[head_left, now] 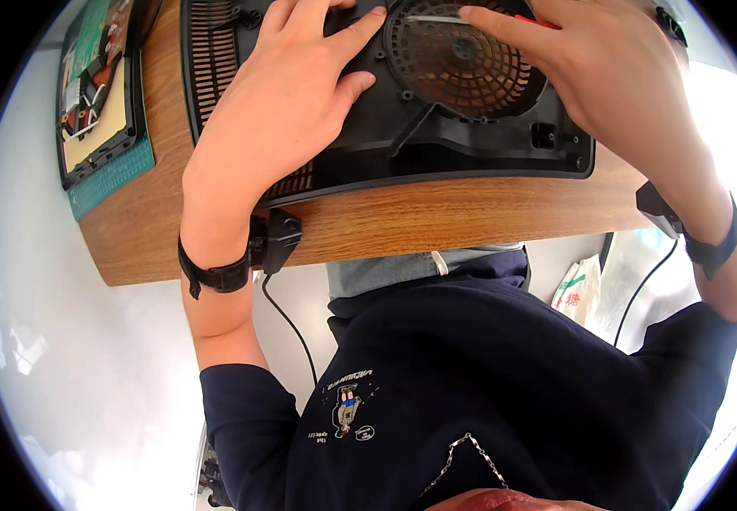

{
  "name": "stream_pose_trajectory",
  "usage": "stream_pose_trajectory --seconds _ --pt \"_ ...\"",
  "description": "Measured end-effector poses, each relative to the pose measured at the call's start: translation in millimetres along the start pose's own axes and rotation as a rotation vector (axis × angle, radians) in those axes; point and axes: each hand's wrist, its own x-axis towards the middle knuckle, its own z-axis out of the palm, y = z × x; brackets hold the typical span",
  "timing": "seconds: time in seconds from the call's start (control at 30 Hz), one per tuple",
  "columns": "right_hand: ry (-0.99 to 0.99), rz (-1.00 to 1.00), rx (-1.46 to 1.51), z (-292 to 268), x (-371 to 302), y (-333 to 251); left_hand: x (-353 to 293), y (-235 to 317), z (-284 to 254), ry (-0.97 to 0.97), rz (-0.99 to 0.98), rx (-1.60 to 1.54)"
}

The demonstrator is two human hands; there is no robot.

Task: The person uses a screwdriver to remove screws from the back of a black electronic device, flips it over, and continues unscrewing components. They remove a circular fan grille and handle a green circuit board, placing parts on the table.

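A black plastic housing [356, 157] lies on the wooden table, its inner side up. A round grille [462, 81] is set into it, and slotted vents run along its left side. My left hand [300, 81] rests on the housing left of the grille, fingers spread, holding nothing. Over the grille's upper right, my right hand [594, 55] is closed on a screwdriver with a red handle. Its thin metal shaft [437, 19] points left across the top of the grille, my index finger stretched along it. The fingertips of my left hand are partly cut off by the upper edge.
At the far left, an opened black casing [136, 106] with a green circuit board lies on a green cutting mat [113, 183]. The table's front edge [368, 251] runs close to my body. Cabled black devices [283, 238] are strapped to both wrists. A white bag [579, 289] stands below the table.
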Motion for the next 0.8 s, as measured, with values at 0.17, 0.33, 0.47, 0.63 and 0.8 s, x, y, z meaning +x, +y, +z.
stream_pose_trajectory --seconds 0.17,0.33,0.47,0.63,0.8 --pt "0.008 0.040 0.087 16 1 0 1 -2 3 0.005 0.009 -0.001" --pt "0.078 0.031 0.154 25 7 -4 2 0 0 -0.021 0.004 0.013" --pt "0.127 -0.053 -0.104 16 14 -7 2 1 -1 -0.026 -0.003 0.014" --pt "0.042 -0.212 -0.344 -14 28 -6 1 1 0 0.016 0.042 0.024" --pt "-0.319 0.092 0.667 -20 38 5 -2 3 0 -0.003 -0.040 0.030"
